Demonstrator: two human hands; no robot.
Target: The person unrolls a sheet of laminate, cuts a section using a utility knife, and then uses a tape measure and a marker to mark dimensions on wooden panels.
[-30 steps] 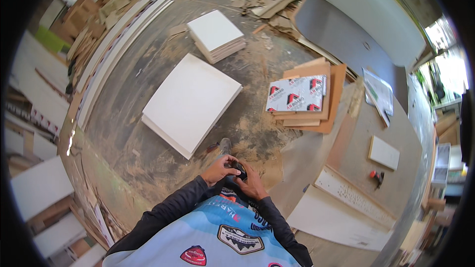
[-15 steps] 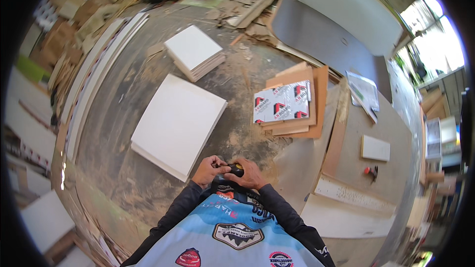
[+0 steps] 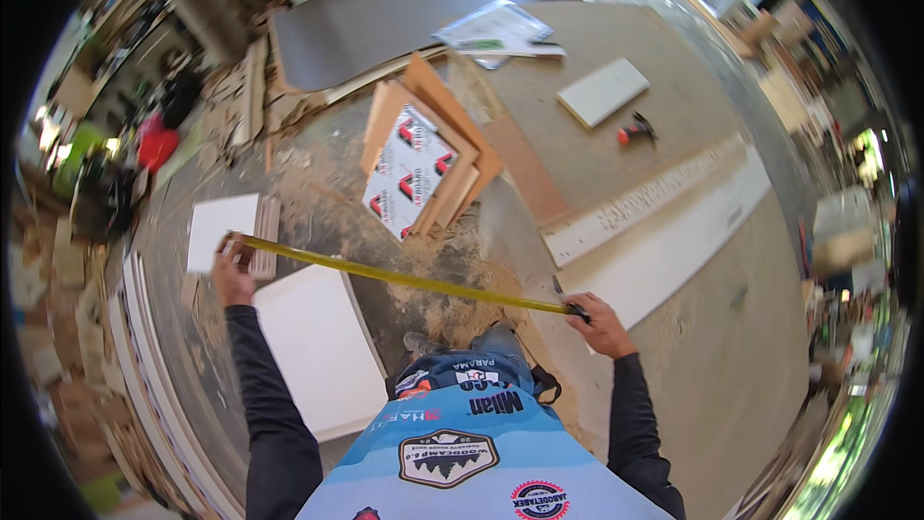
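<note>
A yellow tape measure is stretched across in front of me, its blade sloping down from left to right. My left hand pinches the blade's free end, close to the small stack of white boards. At the other end my right hand is wrapped round the dark case, most of which the fingers hide. Below the blade, by my left forearm, lies a larger white panel. Beyond the blade stands a pile of brown boards topped by a printed white and red sheet.
On the right, a large grey-brown sheet carries a white block, a small red and black tool and long pale strips. A dark grey panel lies at the back. Long white boards run along the left.
My hands, together at my waist before, are now far apart with the tape drawn out between them. My view has turned to the right.
</note>
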